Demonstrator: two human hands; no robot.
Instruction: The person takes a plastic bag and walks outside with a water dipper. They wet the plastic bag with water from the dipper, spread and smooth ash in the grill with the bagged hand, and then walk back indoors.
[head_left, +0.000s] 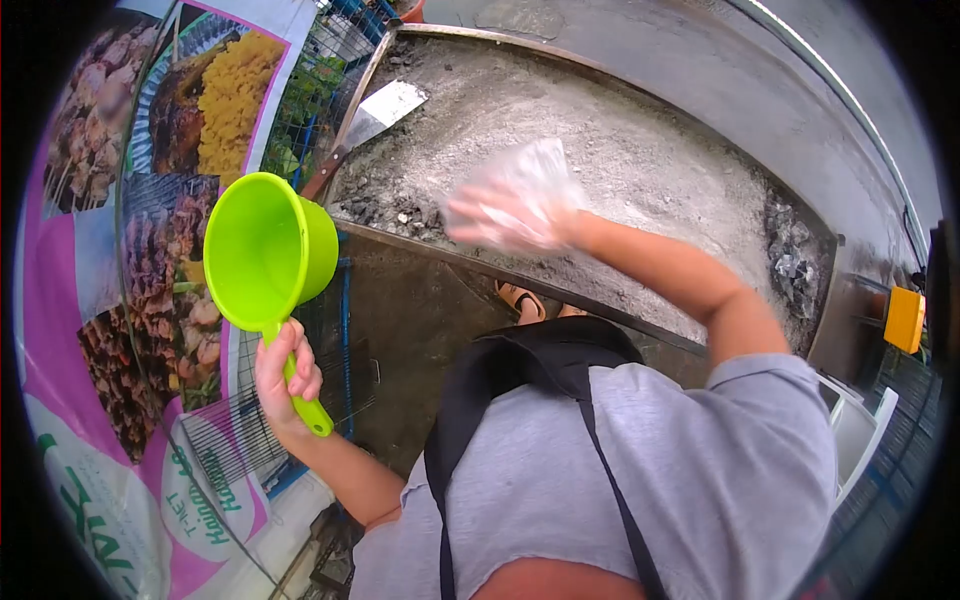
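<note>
In our left hand we hold a green dipper by its handle, the fingers curled round and clamped on it. The cup sits just beyond our fingertips, its mouth turned up toward us, and the handle's end pokes out past the heel of the hand. Our right hand, covered in clear plastic, is over the near side of a metal tray of grey ash; it is blurred, so we cannot tell whether those fingers are apart or together, or whether they touch the ash. The dipper is well apart from them. A flat metal blade lies at the tray's left end, beyond both hands.
</note>
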